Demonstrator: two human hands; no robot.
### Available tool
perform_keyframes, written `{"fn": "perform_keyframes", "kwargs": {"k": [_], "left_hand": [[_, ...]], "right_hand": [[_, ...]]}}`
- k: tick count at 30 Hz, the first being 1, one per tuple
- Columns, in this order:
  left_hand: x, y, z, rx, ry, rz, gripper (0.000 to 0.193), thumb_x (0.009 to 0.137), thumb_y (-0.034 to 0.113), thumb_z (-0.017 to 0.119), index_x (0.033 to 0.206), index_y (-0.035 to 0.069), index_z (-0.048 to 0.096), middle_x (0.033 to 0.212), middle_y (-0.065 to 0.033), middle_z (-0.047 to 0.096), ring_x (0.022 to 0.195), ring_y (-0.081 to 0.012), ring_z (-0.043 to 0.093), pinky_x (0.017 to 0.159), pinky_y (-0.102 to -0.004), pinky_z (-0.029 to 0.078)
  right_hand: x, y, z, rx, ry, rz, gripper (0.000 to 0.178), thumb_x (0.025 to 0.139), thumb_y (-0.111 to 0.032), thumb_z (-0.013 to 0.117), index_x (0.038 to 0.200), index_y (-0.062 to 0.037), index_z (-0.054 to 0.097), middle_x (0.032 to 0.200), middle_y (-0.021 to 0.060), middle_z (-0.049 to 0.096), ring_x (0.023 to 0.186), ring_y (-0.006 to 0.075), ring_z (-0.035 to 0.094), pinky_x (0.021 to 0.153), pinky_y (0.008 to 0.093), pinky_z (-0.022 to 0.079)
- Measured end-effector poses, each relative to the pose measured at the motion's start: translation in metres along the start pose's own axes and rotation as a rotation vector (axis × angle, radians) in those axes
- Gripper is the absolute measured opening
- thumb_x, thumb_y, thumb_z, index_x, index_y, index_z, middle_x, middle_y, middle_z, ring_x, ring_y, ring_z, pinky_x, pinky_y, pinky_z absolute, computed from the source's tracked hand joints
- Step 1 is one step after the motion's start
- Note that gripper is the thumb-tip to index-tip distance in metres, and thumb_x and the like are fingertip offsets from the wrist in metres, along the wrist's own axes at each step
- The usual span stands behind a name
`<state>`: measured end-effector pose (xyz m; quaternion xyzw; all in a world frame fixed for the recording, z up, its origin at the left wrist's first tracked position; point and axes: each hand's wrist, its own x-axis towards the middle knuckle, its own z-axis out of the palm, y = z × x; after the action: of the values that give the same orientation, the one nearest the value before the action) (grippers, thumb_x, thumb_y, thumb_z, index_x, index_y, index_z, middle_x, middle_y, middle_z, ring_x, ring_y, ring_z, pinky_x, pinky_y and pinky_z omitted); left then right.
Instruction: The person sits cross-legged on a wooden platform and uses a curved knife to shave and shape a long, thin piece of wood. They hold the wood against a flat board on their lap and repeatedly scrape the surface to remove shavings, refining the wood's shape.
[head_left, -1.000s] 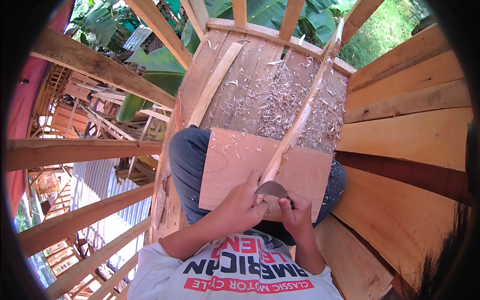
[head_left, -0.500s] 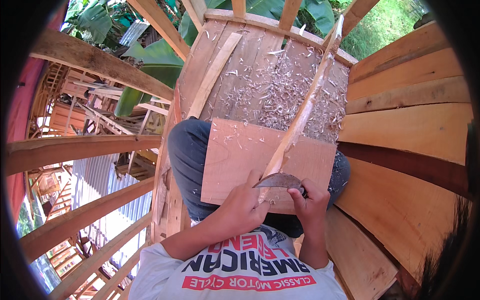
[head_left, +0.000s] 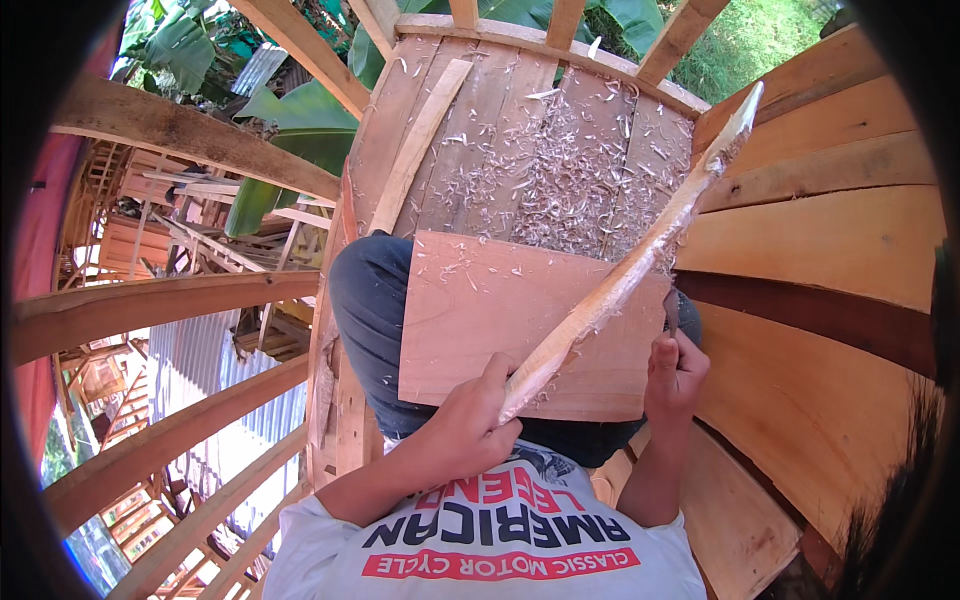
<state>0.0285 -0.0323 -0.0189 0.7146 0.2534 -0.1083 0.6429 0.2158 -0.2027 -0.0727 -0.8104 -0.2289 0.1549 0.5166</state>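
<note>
My left hand [head_left: 470,415] is closed round the near end of a long, roughly whittled wooden stick [head_left: 610,293]. The stick slants up and right across a flat wooden board [head_left: 470,345] on my lap, its pale pointed tip reaching the plank wall. Off the board's right edge, my right hand [head_left: 677,375] grips a curved knife. Its dark blade [head_left: 671,310] is seen nearly edge-on, pointing away from me and apart from the stick. The knife's handle is hidden in my fist.
Curled wood shavings [head_left: 570,180] litter the plank floor [head_left: 490,100] ahead. A loose wooden strip [head_left: 422,145] lies at the left of it. Slatted rails [head_left: 180,300] stand along the left, and a plank wall [head_left: 830,240] rises close on the right. My bent legs [head_left: 370,310] flank the board.
My right hand and knife have moved right, away from the stick, and the blade has turned to point forward. The stick's far end has swung right, while my left hand has shifted slightly left.
</note>
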Motion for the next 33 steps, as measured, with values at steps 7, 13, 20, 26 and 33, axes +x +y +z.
{"fn": "perform_keyframes", "kwargs": {"k": [7,13,20,26,33], "left_hand": [[0.014,0.019,0.008,0.026,0.094,-0.009,0.043,0.079,0.005,0.057,0.114,-0.007,0.035,0.079,-0.0308,0.057,0.078,-0.0471,0.06,0.069,-0.0469,0.045],[0.023,0.012,0.017,0.165,0.189,0.053,0.042,0.078,0.007,0.059,0.111,-0.007,0.038,0.085,-0.03,0.056,0.081,-0.0477,0.058,0.07,-0.0492,0.045],[0.024,0.003,0.022,0.444,0.272,0.186,0.044,0.078,0.013,0.065,0.109,-0.007,0.041,0.09,-0.0278,0.053,0.084,-0.0454,0.055,0.072,-0.0479,0.045],[0.026,0.002,0.025,0.456,0.281,0.215,0.056,0.08,0.028,0.069,0.111,-0.008,0.04,0.088,-0.0274,0.053,0.083,-0.043,0.057,0.071,-0.0478,0.045],[0.033,0.012,0.005,0.163,0.063,-0.041,0.059,0.078,0.03,0.073,0.111,-0.005,0.039,0.089,-0.027,0.059,0.083,-0.0407,0.063,0.071,-0.0424,0.05]], "right_hand": [[-0.029,-0.009,0.029,0.45,-0.214,0.264,0.049,0.095,-0.048,0.05,0.068,-0.0078,0.042,0.05,-0.0006,0.041,0.041,0.0055,0.038,0.037,0.0206,0.026],[-0.026,-0.029,0.041,0.714,-0.224,0.309,0.033,0.091,-0.032,0.063,0.077,-0.0056,0.049,0.055,-0.0031,0.048,0.046,0.0023,0.043,0.04,0.0187,0.031],[-0.022,-0.03,0.051,0.801,-0.083,0.382,0.035,0.081,-0.007,0.073,0.077,-0.0107,0.039,0.061,-0.0011,0.05,0.044,0.0034,0.045,0.037,0.0186,0.033],[-0.02,-0.026,0.053,0.748,-0.043,0.421,0.037,0.078,-0.003,0.074,0.077,-0.0111,0.038,0.062,-0.0006,0.051,0.042,0.0038,0.045,0.035,0.02,0.033],[-0.014,-0.023,0.049,0.755,-0.139,0.47,0.036,0.078,-0.005,0.075,0.076,-0.0112,0.039,0.061,-0.0009,0.051,0.041,0.0032,0.046,0.034,0.0192,0.033]]}}
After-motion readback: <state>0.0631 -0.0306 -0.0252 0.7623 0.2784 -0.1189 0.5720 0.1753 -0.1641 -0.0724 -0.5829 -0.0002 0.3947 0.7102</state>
